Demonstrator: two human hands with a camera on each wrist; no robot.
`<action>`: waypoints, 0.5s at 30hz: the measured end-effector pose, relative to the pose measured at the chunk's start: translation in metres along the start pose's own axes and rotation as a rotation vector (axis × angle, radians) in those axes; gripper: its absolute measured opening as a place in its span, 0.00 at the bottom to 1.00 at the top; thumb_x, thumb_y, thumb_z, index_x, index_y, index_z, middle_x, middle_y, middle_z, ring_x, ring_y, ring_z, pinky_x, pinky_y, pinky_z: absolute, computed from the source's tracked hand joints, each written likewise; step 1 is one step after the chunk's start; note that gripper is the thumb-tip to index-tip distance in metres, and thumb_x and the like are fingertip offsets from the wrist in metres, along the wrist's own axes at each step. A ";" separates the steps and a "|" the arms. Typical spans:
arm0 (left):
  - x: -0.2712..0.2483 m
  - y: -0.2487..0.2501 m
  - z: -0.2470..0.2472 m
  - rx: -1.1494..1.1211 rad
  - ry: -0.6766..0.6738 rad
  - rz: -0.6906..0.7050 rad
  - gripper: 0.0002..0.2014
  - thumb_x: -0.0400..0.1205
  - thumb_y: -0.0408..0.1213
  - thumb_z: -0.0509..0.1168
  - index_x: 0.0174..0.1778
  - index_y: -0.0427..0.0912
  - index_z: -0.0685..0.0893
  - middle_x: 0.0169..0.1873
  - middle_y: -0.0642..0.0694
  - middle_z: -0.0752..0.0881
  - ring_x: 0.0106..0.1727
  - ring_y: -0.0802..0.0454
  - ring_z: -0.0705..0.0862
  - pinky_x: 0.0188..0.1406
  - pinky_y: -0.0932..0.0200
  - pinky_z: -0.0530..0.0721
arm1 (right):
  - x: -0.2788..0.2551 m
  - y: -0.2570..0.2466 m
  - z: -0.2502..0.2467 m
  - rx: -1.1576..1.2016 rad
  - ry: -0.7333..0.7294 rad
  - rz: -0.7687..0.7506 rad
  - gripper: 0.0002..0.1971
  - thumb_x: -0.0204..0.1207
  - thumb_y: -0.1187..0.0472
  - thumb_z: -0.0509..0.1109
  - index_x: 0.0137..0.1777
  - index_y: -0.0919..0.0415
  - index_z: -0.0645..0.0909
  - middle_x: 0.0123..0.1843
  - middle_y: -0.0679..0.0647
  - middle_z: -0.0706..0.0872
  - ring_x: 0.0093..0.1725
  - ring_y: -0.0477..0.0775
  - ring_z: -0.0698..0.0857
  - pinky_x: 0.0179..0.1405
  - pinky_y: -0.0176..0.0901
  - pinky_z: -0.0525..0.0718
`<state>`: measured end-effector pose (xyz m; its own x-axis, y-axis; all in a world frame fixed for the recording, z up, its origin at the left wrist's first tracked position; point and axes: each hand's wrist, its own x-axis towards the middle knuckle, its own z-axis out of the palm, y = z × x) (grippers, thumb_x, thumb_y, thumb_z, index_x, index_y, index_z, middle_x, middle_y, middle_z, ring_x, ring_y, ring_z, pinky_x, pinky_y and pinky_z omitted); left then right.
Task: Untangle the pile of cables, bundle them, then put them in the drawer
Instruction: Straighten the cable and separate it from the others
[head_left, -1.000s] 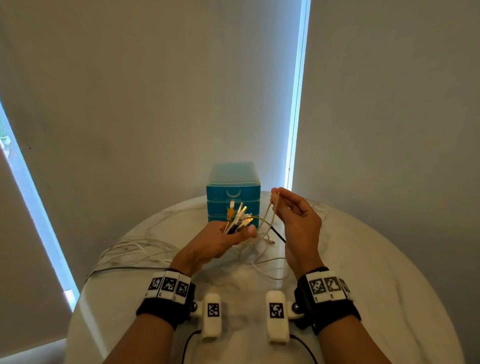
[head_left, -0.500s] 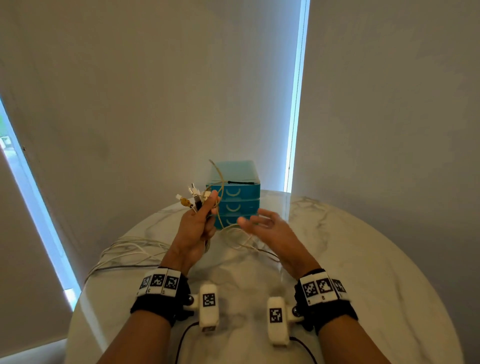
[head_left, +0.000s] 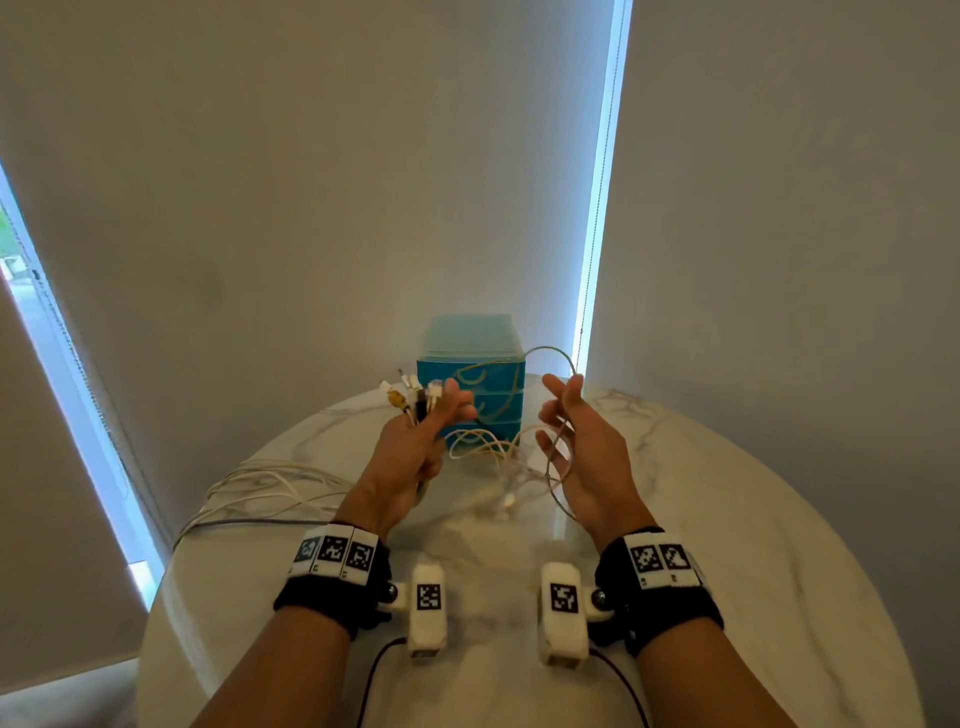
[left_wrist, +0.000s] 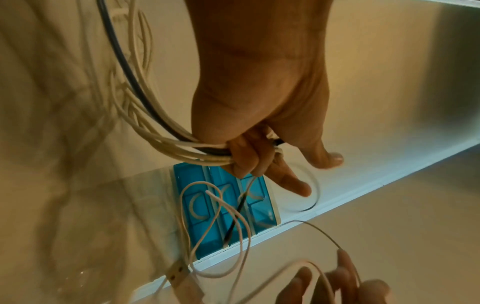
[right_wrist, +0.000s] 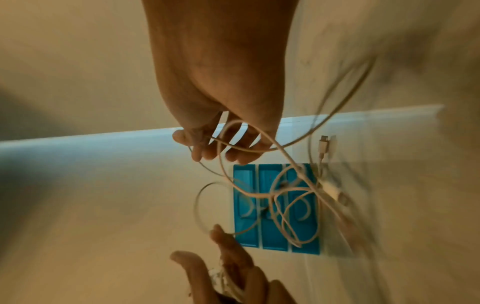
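Head view: the person is working at a round white table (head_left: 727, 519). The left hand (head_left: 410, 452) is gripping a bunch of cables (head_left: 270, 488) tight, with the plug ends (head_left: 410, 397) sticking up above the fingers. The rest of those cables is trailing off to the left across the table, side by side.

The right hand (head_left: 582, 457) is held up with its fingers spread and loose. A thin cable loop (head_left: 550, 358) is hanging over its fingertips. I cannot tell if the hand is pinching it or just carrying it. The two hands are apart, with some tangled loops (head_left: 498, 457) lying on the table between them.

The blue drawer box (head_left: 470, 364) is standing at the back of the table, just past the hands. From the wrist views, all three drawers are looking closed.

So I think the job is about in the middle. Many cables are already being held together at one end. But some loops are still crossing each other, so more untangling is left. Nothing is tied into a bundle yet. No drawer is open, and no cable is inside one, as far as I can see.
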<state>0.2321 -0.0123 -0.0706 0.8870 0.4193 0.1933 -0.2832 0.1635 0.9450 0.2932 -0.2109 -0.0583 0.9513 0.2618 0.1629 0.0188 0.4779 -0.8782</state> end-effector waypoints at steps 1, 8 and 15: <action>-0.002 0.000 0.002 0.049 -0.030 0.001 0.25 0.83 0.62 0.72 0.63 0.46 0.93 0.58 0.45 0.95 0.26 0.57 0.61 0.25 0.59 0.58 | -0.001 -0.003 0.000 -0.042 0.004 -0.001 0.24 0.83 0.32 0.70 0.64 0.45 0.95 0.60 0.41 0.92 0.69 0.47 0.86 0.73 0.52 0.84; -0.017 0.001 0.017 0.331 -0.211 -0.028 0.14 0.83 0.50 0.77 0.63 0.51 0.95 0.35 0.59 0.93 0.22 0.62 0.71 0.22 0.68 0.66 | -0.005 -0.007 0.009 -0.047 0.026 0.031 0.22 0.87 0.30 0.62 0.64 0.36 0.94 0.79 0.39 0.81 0.83 0.52 0.74 0.87 0.59 0.70; -0.019 -0.002 0.027 0.466 -0.361 -0.017 0.15 0.79 0.41 0.83 0.61 0.46 0.96 0.56 0.56 0.96 0.57 0.67 0.92 0.49 0.79 0.82 | -0.007 -0.004 0.017 0.224 -0.075 0.122 0.28 0.83 0.31 0.65 0.79 0.39 0.84 0.65 0.34 0.88 0.65 0.47 0.90 0.68 0.63 0.90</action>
<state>0.2256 -0.0448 -0.0686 0.9812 0.0759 0.1775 -0.1504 -0.2763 0.9492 0.2809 -0.2007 -0.0485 0.9168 0.3859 0.1021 -0.1711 0.6109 -0.7730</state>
